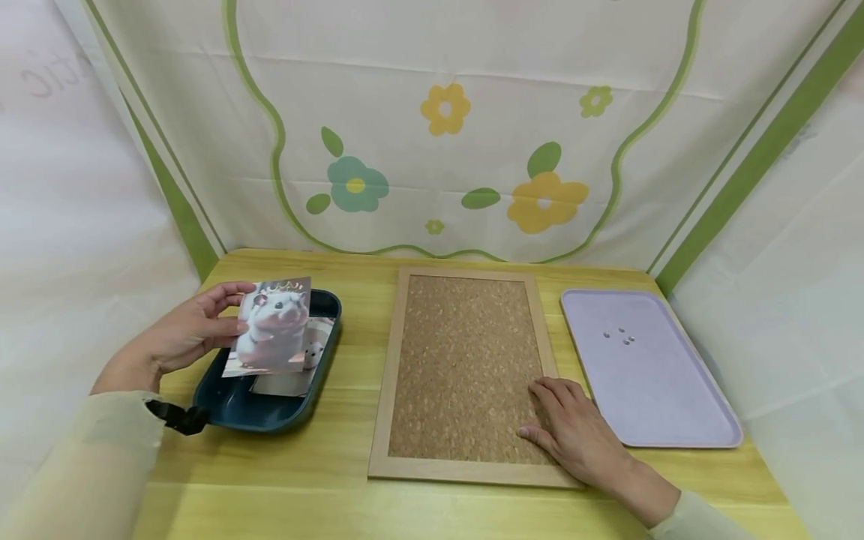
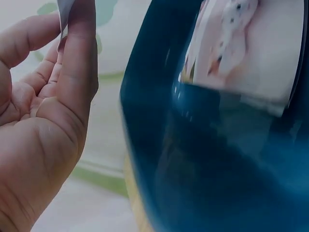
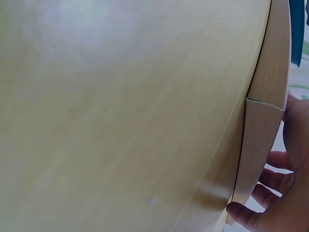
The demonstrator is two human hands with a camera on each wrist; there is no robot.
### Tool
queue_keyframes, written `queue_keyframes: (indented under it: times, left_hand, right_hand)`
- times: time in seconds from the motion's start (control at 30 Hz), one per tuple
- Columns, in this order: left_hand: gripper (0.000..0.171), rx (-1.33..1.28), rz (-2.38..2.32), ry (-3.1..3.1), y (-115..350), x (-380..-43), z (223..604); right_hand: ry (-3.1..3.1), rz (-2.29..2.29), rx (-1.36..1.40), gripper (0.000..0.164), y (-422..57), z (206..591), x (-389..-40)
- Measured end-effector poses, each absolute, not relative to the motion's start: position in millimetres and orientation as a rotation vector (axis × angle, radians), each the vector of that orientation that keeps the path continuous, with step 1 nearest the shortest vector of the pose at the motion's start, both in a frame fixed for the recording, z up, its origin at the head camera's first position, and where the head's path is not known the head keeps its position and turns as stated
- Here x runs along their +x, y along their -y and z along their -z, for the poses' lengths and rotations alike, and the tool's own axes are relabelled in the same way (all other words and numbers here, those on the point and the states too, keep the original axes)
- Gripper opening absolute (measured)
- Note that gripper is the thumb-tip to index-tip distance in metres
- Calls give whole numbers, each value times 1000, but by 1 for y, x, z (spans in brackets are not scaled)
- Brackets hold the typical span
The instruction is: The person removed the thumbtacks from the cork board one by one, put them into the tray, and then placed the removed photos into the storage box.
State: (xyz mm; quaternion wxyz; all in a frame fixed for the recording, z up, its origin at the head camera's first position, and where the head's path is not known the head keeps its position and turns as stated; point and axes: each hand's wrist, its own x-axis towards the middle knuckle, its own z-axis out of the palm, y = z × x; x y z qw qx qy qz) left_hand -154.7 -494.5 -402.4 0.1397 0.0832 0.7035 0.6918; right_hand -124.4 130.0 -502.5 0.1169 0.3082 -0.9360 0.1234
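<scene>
Between thumb and fingers, my left hand (image 1: 192, 328) pinches a photo card (image 1: 273, 330) of a white hamster-like animal wearing a crown. The card is held above a dark blue tray (image 1: 246, 412), where another picture card (image 1: 286, 380) lies. In the left wrist view the held card (image 2: 64, 14) shows edge-on. My right hand (image 1: 580, 431) rests on the right side of a wood-framed cork board (image 1: 466, 367), fingers spread over the frame near its lower right corner. The right wrist view shows that hand (image 3: 289, 183) at the wooden frame (image 3: 264, 96).
A lilac tray (image 1: 661, 390) at the right holds several small shiny pieces (image 1: 622, 331), too small to make out. All stand on a yellow wood-grain table (image 1: 283, 487). White curtains with flowers (image 1: 445, 109) enclose the back and sides.
</scene>
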Motion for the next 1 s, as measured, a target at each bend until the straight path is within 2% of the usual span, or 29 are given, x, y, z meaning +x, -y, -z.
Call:
queue_keyframes:
  times: [0.27,0.57,1.0]
  left_hand:
    - [53,199,-1923,-2063,508,-152,406]
    - [60,112,-1646,-2239,494,-161,405]
    - [69,104,-1565,-2237,478,-172,407]
  right_hand:
    - [2722,-355,905,62,-130,504,-124]
    - [2708,-359,912,63,-131,505,-125]
    - [2688,-355,923,62,-131,505,-127]
